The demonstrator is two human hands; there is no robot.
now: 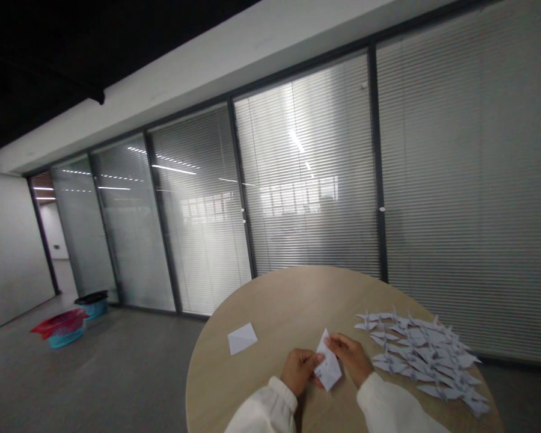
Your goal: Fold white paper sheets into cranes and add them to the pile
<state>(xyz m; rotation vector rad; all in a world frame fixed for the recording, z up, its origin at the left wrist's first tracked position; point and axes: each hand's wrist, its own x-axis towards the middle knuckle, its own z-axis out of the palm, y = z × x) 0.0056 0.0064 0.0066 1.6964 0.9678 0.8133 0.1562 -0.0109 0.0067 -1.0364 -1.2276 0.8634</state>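
Observation:
A folded piece of white paper [329, 371], pointed at its far end, is held between my two hands above the round table [306, 294]. My left hand [299, 368] pinches its left edge between thumb and fingers. On the upper right edge, near the point, my right hand [349, 355] grips the same paper. Further left on the tabletop lies a flat white paper square [242, 339] with a crease across it. Many folded white paper cranes [421, 352] sit crowded together to the right of my right hand.
Behind the table runs a glass partition with blinds [311, 168]. Two blue basins stand on the floor at the left, one with a red bag [61, 323], the other with a black bag [91, 297]. A white door [13, 252] is at the far left.

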